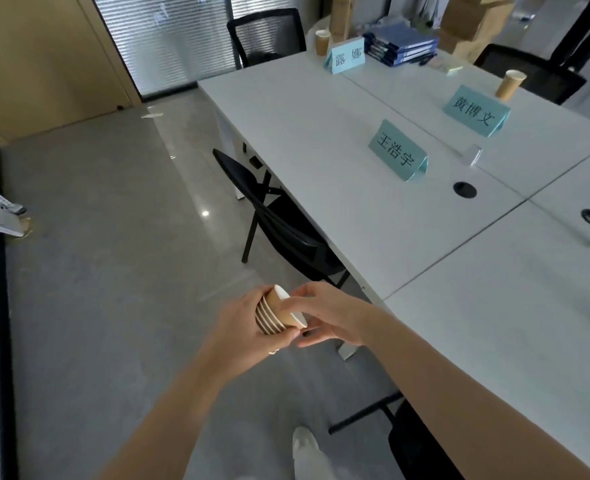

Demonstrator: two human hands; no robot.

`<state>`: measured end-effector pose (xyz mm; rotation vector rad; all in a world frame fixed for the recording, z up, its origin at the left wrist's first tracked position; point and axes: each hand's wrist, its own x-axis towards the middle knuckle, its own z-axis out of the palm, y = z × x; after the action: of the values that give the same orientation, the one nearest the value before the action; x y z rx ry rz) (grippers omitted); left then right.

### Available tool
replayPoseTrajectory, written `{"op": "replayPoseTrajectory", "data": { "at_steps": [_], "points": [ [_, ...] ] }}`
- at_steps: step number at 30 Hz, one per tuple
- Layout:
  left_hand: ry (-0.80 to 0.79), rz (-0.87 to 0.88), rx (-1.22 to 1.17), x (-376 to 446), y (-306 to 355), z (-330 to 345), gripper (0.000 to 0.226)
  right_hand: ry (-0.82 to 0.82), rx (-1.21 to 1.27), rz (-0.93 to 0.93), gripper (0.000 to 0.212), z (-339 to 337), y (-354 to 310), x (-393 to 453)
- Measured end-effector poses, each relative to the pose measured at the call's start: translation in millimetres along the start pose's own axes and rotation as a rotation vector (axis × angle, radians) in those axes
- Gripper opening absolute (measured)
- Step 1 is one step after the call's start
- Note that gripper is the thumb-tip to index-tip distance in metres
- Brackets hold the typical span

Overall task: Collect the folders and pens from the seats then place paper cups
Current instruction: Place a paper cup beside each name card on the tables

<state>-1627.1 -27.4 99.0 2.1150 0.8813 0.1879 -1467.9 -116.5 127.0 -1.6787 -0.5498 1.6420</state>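
- Left hand (241,327) curls round a nested stack of brown paper cups (275,315), held off the table's edge over the floor; stack lies tilted, rims toward upper right.
- Right hand (331,315) pinches the outermost brown cup (291,311) at its white rim; pull likely runs along the stack's axis, away from the left palm.
- White table (321,140) lies right of both hands; right hand nearer. The seat by the turquoise name card (397,150) shows no cup.
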Motion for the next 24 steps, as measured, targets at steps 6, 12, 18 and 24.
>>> {"op": "replayPoseTrajectory", "data": {
  "at_steps": [6,12,18,24],
  "points": [
    [-0.049,0.060,0.006,71.6,-31.5,-34.5,0.064,0.160,-0.054,0.029,0.051,-10.9,-49.3,59.3],
    [-0.044,0.134,0.078,148.4,-63.1,-94.2,0.063,0.273,0.108,-0.071,0.039,-15.8,-110.7,111.1],
    [-0.042,0.132,0.080,222.2,-66.9,-124.7,0.065,0.498,0.428,-0.064,0.053,-43.7,-137.8,165.4],
    [-0.068,0.152,0.107,291.8,-50.2,-124.1,0.066,0.730,0.477,-0.102,0.062,-108.7,-150.2,206.5]
  ]
}}
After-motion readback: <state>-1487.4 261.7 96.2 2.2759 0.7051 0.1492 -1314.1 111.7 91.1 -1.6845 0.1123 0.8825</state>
